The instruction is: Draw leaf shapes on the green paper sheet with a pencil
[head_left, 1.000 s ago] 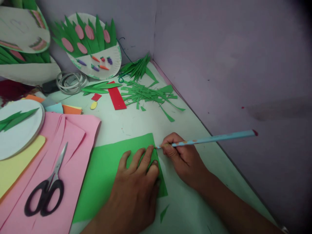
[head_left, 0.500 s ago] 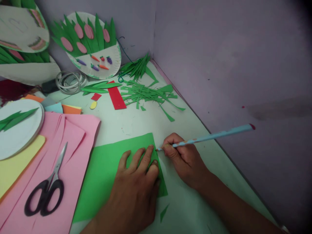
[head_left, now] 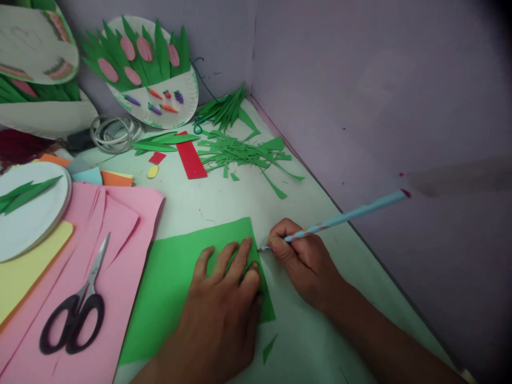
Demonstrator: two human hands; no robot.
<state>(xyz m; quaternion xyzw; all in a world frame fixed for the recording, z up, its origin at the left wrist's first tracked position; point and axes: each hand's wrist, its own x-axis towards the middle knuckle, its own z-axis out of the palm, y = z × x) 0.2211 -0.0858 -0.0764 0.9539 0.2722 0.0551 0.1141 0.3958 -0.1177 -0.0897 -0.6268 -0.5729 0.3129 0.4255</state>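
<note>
A green craft sheet (head_left: 180, 277) lies on the white table in front of me. My left hand (head_left: 226, 298) rests on it with fingers spread, pressing near its right edge. Between the thumb and fingers of my right hand (head_left: 302, 261) is a light blue pencil (head_left: 348, 216) with a dark red end. Its tip touches or nearly touches the sheet's right edge, just beside my left fingers. A small green scrap (head_left: 270, 349) sits below the sheet's lower right corner.
Black-handled scissors (head_left: 82, 306) lie on pink sheets (head_left: 132, 261) at left, near white paper plates (head_left: 60, 213). Cut green strips (head_left: 240, 152) and a red strip (head_left: 192, 157) lie farther back. A decorated paper plate (head_left: 160, 101) leans on the wall (head_left: 360, 80), which bounds the table's right side.
The pencil tip has moved slightly down along the sheet's right edge, and the pencil's far end has shifted up and left. My left hand stays in place.
</note>
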